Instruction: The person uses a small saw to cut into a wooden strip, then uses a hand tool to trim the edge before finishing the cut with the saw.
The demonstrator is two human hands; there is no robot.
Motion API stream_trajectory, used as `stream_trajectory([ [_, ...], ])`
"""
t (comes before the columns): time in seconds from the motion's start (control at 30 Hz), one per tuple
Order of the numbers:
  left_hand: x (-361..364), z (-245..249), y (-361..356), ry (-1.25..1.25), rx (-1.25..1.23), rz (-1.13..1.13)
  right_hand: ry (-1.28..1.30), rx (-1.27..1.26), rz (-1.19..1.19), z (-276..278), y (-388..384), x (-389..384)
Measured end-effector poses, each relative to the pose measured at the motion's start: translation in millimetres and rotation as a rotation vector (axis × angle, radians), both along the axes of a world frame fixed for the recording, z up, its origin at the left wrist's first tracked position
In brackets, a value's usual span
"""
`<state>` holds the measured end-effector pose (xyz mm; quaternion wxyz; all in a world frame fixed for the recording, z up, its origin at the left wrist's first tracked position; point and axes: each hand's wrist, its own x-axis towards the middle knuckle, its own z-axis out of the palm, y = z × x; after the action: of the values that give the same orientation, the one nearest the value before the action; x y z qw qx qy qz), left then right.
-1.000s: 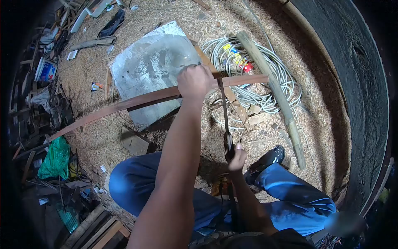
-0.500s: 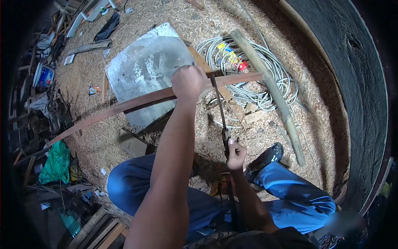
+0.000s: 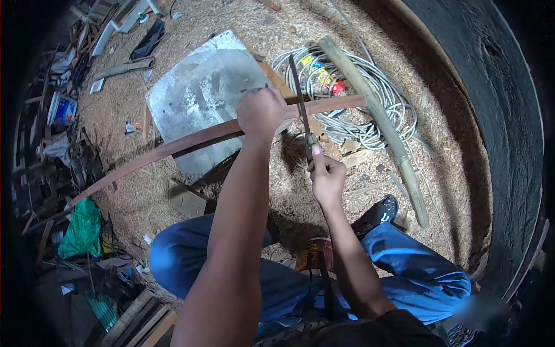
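Curved wooden strip (image 3: 191,140) sat clenched in left grip (image 3: 261,111); right grip (image 3: 326,173), at 5 o'clock of it, grasped thin blade (image 3: 298,87) crossing strip.

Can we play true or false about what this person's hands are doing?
1. The left hand grips the long curved wooden strip. True.
2. The right hand is empty. False: it holds a thin metal tool that lies across the strip.
3. A coil of white cable lies on the sawdust. True.
4. The bag at the left is red. False: the plastic bag is green.
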<state>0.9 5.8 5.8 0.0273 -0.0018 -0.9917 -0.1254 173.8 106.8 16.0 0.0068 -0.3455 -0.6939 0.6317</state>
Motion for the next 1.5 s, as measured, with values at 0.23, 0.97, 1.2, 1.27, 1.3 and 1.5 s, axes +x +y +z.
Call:
stream_trajectory([
  [0.23, -2, -1, 1, 0.069, 0.054, -0.013, 0.138, -0.244, -0.114, -38, -4, 86],
  [0.97, -3, 5, 2, -0.008, 0.039, 0.024, 0.019, -0.182, 0.038, -30, 3, 69],
  [1.2, -4, 5, 4, 0.014, 0.038, 0.016, 0.033, -0.021, 0.037, -25, -6, 72],
  [1.27, -3, 6, 2, 0.004, 0.036, 0.01, -0.005, -0.015, 0.022, -13, -6, 54],
  [1.3, -4, 4, 2, 0.007, 0.02, 0.018, -0.01, -0.017, 0.021, -11, -6, 45],
  [1.5, -2, 1, 2, 0.011, 0.027, 0.013, 0.051, 0.067, 0.026, -23, -12, 71],
])
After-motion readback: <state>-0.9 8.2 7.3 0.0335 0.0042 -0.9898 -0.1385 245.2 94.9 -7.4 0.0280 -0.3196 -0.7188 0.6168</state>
